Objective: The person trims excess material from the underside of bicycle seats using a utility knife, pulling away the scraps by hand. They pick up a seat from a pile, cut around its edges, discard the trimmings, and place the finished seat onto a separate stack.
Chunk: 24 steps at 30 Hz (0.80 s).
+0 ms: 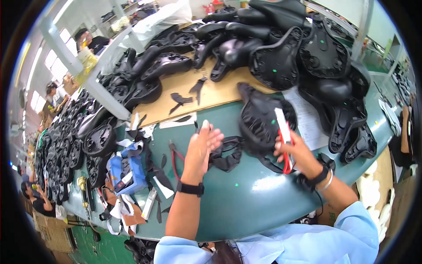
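Note:
My left hand (202, 145) is raised over the green table, fingers stretched out and holding nothing. In my right hand (296, 152) I grip red-handled scissors (287, 163), their bright, pale end pointing away from me. Just beyond that hand, a black bicycle saddle (259, 115) lies with its hollow underside up and its narrow nose pointing away. A loop of black fabric (227, 154) rests between my left hand and the saddle. Left of my left wrist lie red-handled pliers (174, 159).
Black saddles (277, 61) are heaped along the far side, more at left. A cardboard sheet (176, 94) carries black scraps. At left stand a blue box (127, 169) and fabric offcuts. Printed paper (307, 119) lies at right. A grey post (103, 94) rises at left; people work beyond.

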Each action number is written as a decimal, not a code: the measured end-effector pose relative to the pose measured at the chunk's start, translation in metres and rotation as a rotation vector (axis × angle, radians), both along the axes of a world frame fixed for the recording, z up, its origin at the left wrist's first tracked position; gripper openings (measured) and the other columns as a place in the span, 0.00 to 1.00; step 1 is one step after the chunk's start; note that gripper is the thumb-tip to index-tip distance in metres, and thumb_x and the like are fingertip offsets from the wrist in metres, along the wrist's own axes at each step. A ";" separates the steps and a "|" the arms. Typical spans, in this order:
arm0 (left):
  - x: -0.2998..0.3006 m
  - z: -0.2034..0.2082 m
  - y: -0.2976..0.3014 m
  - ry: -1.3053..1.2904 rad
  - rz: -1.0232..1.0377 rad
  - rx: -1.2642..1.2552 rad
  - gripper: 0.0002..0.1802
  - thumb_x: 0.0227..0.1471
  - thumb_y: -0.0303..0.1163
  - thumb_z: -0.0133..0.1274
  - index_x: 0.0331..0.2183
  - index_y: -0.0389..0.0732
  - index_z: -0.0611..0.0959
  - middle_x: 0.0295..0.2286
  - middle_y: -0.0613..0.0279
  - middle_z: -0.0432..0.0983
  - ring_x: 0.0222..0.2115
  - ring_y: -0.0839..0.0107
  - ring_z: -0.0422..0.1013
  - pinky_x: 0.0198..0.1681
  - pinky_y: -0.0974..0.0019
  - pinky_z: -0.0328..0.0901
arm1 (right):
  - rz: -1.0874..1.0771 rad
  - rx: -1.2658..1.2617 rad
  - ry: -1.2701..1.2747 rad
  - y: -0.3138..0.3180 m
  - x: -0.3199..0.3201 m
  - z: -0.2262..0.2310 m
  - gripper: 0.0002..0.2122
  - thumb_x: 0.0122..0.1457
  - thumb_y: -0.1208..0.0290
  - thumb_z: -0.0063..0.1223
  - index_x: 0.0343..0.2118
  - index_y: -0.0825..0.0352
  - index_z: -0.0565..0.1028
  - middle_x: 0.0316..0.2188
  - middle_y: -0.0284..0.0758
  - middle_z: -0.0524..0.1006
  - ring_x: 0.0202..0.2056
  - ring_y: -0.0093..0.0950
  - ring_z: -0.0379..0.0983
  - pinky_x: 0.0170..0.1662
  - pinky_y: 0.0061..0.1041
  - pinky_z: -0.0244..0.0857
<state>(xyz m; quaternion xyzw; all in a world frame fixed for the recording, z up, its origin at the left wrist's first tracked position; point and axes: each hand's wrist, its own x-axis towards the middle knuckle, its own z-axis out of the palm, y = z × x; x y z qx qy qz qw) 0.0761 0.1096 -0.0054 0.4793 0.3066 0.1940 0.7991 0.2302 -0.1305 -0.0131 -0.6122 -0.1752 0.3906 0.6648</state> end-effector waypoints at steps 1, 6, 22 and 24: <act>0.001 -0.008 -0.009 0.005 -0.028 -0.015 0.28 0.57 0.50 0.49 0.44 0.32 0.71 0.42 0.51 0.73 0.41 0.62 0.72 0.47 0.62 0.64 | 0.001 0.003 0.057 -0.013 -0.021 0.004 0.15 0.53 0.75 0.56 0.43 0.70 0.67 0.31 0.33 0.72 0.30 0.25 0.75 0.27 0.21 0.71; -0.021 -0.012 -0.055 0.093 -0.274 -0.186 0.24 0.53 0.41 0.55 0.42 0.29 0.74 0.38 0.54 0.75 0.34 0.71 0.73 0.37 0.67 0.69 | 0.488 -0.320 -0.038 -0.083 -0.082 0.020 0.17 0.52 0.67 0.62 0.43 0.68 0.72 0.32 0.32 0.77 0.28 0.19 0.73 0.31 0.18 0.67; -0.032 0.043 -0.088 0.400 -0.189 0.289 0.21 0.43 0.36 0.60 0.30 0.30 0.69 0.25 0.61 0.68 0.23 0.77 0.68 0.26 0.74 0.66 | 0.651 -0.546 -1.369 -0.125 -0.062 0.022 0.29 0.55 0.74 0.44 0.62 0.55 0.55 0.24 0.40 0.67 0.17 0.36 0.68 0.18 0.33 0.61; -0.039 0.040 -0.094 0.432 -0.095 0.270 0.20 0.43 0.35 0.59 0.31 0.27 0.74 0.24 0.61 0.72 0.22 0.78 0.66 0.24 0.73 0.64 | 0.518 -0.635 -1.244 -0.130 -0.087 0.020 0.30 0.54 0.73 0.51 0.60 0.64 0.55 0.22 0.40 0.67 0.17 0.38 0.67 0.18 0.36 0.62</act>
